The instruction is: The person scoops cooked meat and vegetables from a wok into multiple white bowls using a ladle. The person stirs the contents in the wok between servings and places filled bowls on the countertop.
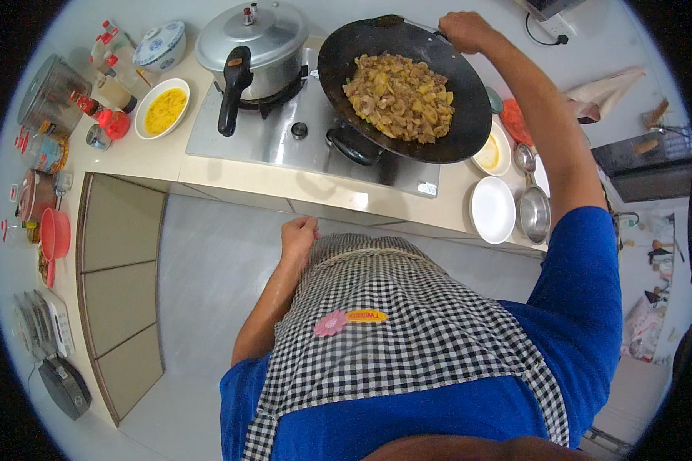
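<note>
A black wok (467,121) with cooked, chopped food (401,98) inside sits over the right side of the steel gas hob (259,138). My right hand (467,31) reaches across to the wok's far rim and is at its handle, perhaps holding something; the fingers are partly hidden. Low in front of my checked apron (380,351), my left hand (301,230) hangs with its fingers curled, nothing visible in it. Left of the wok stands an aluminium pressure cooker (265,34) with a black handle.
A white bowl of yellow liquid (166,108), bottles (112,92) and a lidded tureen (160,46) stand left. Right of the hob are a white bowl (493,210), a steel bowl (534,214) and a dish with yellow residue (490,154). A red colander (55,233) sits farther left.
</note>
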A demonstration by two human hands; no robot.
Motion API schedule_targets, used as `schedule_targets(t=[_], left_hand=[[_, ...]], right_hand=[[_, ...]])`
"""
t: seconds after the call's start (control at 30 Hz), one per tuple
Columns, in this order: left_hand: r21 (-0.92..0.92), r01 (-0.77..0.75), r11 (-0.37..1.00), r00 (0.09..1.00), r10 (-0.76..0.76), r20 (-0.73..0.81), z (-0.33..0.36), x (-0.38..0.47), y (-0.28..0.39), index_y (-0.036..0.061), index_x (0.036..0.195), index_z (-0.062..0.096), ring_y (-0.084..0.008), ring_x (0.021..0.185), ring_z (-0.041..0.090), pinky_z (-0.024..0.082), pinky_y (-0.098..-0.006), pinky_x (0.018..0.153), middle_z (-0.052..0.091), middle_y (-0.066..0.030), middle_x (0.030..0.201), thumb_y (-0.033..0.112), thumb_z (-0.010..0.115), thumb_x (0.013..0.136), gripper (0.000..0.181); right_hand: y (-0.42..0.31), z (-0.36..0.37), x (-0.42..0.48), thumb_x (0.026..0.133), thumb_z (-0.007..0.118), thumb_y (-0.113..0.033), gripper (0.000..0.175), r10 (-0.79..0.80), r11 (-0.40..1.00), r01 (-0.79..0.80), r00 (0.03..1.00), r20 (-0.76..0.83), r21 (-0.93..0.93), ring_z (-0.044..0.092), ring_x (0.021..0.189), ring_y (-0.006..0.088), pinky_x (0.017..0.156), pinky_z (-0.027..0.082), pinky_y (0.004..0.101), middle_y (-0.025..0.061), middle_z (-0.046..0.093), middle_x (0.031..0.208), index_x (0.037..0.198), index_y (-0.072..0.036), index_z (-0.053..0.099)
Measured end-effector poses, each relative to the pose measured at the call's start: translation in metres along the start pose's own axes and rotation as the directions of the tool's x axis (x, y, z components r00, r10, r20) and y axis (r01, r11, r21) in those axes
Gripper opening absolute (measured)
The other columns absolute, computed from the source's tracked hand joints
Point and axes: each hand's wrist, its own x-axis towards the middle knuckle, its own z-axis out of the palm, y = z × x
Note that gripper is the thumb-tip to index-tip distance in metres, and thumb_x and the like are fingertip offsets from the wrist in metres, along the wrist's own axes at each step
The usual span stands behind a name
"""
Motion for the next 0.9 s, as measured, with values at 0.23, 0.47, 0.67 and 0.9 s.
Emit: schedule_targets(t=[0.23,0.47,0.67,0.9], left_hand=[[-0.182,0.030,0.983,0.997,-0.043,-0.065,-0.011,-0.015,-0.014,-0.0029,0.098,0.069,-0.0147,0.063,0.061,0.041,-0.0269,0.051,0.067,-0.0071,0.081,0.018,0.066,0.092,0.021],[-0.143,0.061,0.988,0.977,-0.088,-0.193,-0.022,-0.030,-0.023,-0.0112,0.102,0.068,-0.0168,0.064,0.060,0.049,-0.0303,0.059,0.066,-0.0110,0.083,0.013,0.066,0.090,0.027],[-0.163,-0.026,0.986,0.977,-0.010,-0.213,-0.022,-0.027,-0.011,-0.0092,0.101,0.069,-0.0165,0.063,0.061,0.048,-0.0297,0.057,0.067,-0.0099,0.081,0.015,0.067,0.090,0.027],[-0.121,-0.006,0.993,0.980,-0.018,-0.197,-0.003,-0.038,0.007,-0.0092,0.103,0.068,-0.0158,0.062,0.061,0.045,-0.0281,0.055,0.067,-0.0096,0.083,0.015,0.067,0.090,0.028]], right_hand=[[0.024,-0.032,0.038,0.077,0.066,-0.005,0.012,0.073,0.997,-0.072,0.982,0.175,-0.012,0.069,0.086,0.0351,0.071,0.054,0.0469,0.0176,0.072,0.087,0.084,-0.004,0.075],[0.007,0.001,0.061,0.082,0.064,0.002,0.023,-0.169,0.984,0.165,0.985,-0.046,-0.072,0.069,0.097,0.0341,0.084,0.057,0.0466,0.0168,0.069,0.103,0.103,-0.005,0.067],[0.016,-0.052,0.042,0.077,0.065,-0.002,0.013,-0.071,0.997,0.071,0.997,-0.020,0.014,0.069,0.084,0.0335,0.071,0.054,0.0460,0.0165,0.071,0.084,0.082,-0.007,0.076],[-0.015,-0.055,0.023,0.073,0.070,-0.012,0.007,-0.293,0.955,0.293,0.956,0.000,-0.036,0.070,0.078,0.0338,0.070,0.055,0.0475,0.0132,0.072,0.078,0.077,-0.009,0.075]])
